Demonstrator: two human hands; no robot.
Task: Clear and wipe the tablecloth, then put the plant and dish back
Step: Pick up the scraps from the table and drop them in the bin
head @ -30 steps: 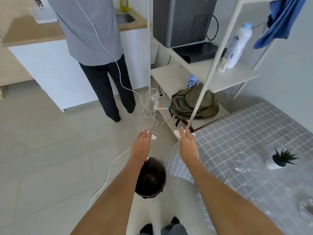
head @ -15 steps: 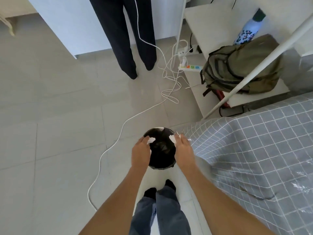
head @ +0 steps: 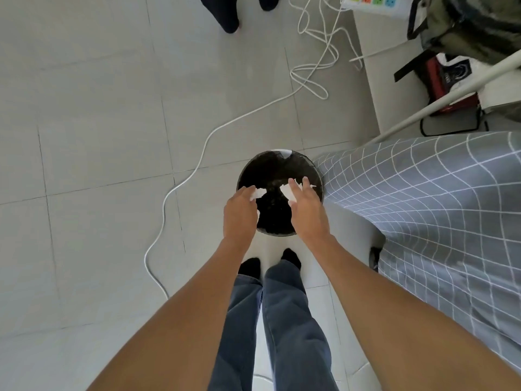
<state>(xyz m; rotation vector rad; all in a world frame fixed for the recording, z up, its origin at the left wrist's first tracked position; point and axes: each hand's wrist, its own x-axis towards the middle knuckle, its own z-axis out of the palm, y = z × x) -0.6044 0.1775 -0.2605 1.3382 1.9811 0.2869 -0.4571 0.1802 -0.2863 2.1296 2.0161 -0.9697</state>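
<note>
Both my hands hover over a round black bin (head: 277, 172) standing on the floor just ahead of my feet. My left hand (head: 240, 214) pinches a white paper scrap (head: 260, 193) at its fingertips above the bin's left side. Over the bin's right side, my right hand (head: 308, 214) holds another white paper scrap (head: 287, 191) under its fingers. The grey tablecloth (head: 439, 210) with a white grid hangs over the table corner right of the bin. The plant and the dish are out of view.
A white cable (head: 197, 165) snakes over the tiled floor left of the bin toward a power strip (head: 372, 0). A slanted white rack leg (head: 439, 101) and a green backpack (head: 473, 26) lie at the top right. Another person's feet (head: 228, 15) stand at the top.
My view has tipped down from the room to the bin. Both hands, still with the paper scraps, have come down over the bin's opening.
</note>
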